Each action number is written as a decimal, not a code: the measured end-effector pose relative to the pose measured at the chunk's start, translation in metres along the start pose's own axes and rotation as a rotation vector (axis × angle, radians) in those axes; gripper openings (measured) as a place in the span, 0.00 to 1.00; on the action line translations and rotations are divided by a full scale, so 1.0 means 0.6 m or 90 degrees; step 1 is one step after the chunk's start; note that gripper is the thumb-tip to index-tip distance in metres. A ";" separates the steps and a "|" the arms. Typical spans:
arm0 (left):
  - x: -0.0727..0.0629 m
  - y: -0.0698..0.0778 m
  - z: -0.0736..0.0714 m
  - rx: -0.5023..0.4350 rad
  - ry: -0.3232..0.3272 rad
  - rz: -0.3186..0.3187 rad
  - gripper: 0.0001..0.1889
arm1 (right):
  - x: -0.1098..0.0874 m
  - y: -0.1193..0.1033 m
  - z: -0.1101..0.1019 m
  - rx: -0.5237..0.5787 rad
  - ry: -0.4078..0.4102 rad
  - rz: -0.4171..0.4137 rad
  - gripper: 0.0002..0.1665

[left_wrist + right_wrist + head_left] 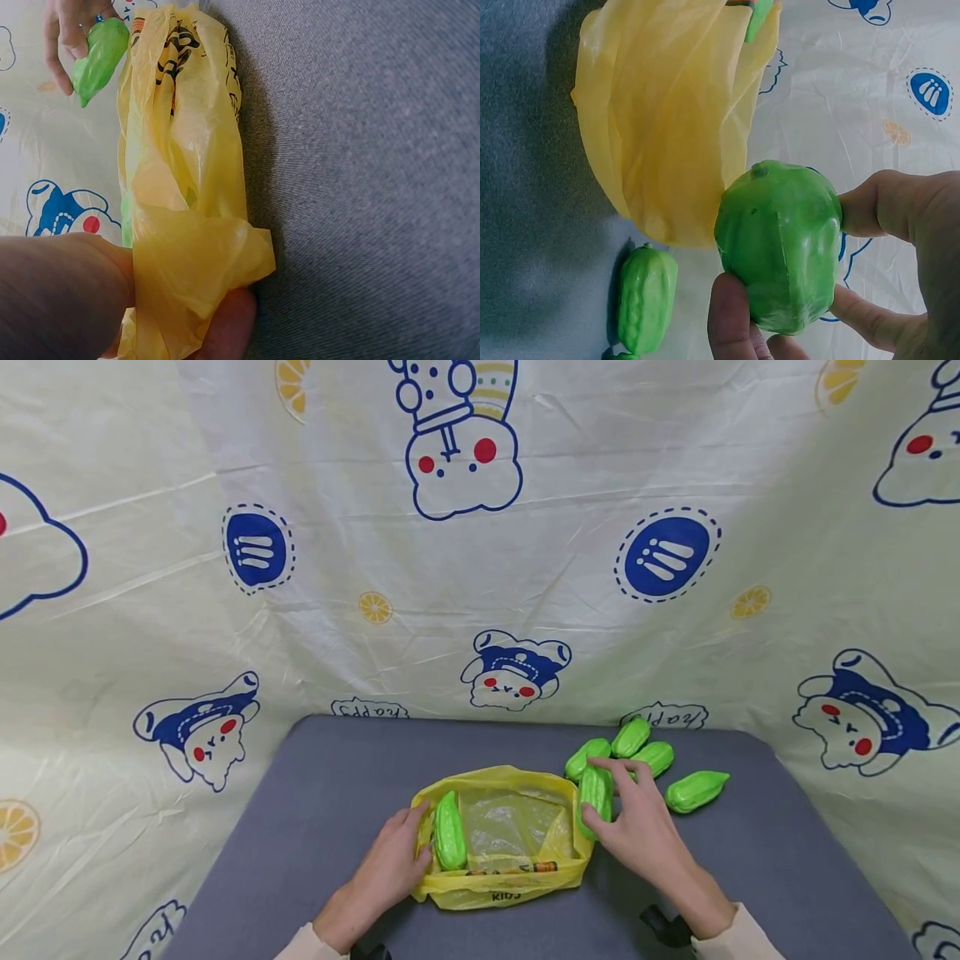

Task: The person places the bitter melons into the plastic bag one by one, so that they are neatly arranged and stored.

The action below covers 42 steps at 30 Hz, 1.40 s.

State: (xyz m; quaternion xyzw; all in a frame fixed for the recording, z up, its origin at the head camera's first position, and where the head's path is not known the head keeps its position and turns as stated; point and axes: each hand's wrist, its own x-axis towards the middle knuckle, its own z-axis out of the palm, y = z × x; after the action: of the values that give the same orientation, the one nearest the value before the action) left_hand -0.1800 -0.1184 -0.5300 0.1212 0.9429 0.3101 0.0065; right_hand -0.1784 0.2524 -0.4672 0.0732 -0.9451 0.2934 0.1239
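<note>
A yellow plastic bag (517, 893) stands with its mouth spread wide. My left hand (390, 858) grips its left side, the thumb (232, 322) pressing the plastic in the left wrist view. Inside the bag, along the left wall, lies one green bitter melon (450, 833). My right hand (643, 822) holds another ridged green bitter melon (780, 244) between thumb and fingers. That melon is raised beside the bag's right rim, overlapping the rim in the head view.
Several more green bitter melons lie on the grey table beyond and right of the right hand, one (696, 792) apart from the others and one (632, 737) at the back edge. A printed white sheet (555, 577) hangs behind the grey table (315, 793).
</note>
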 end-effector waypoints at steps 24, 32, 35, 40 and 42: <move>0.006 0.010 -0.009 0.012 0.008 0.027 0.35 | 0.012 -0.040 0.014 0.095 -0.066 -0.019 0.41; 0.007 0.010 -0.012 0.014 -0.005 0.023 0.35 | 0.024 -0.050 0.035 0.117 -0.086 -0.031 0.44; 0.009 0.010 -0.014 0.014 -0.004 0.023 0.35 | 0.027 -0.052 0.040 0.118 -0.092 -0.040 0.44; 0.009 0.011 -0.013 0.013 -0.001 0.027 0.35 | 0.028 -0.058 0.042 0.122 -0.099 -0.054 0.43; 0.009 0.013 -0.013 0.010 -0.001 0.027 0.35 | 0.029 -0.059 0.044 0.121 -0.104 -0.052 0.43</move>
State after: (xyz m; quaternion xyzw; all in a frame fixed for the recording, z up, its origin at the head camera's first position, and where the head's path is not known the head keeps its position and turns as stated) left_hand -0.1842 -0.1158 -0.5191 0.1413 0.9426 0.3025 -0.0001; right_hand -0.1928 0.2072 -0.4642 0.1466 -0.9163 0.3692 0.0505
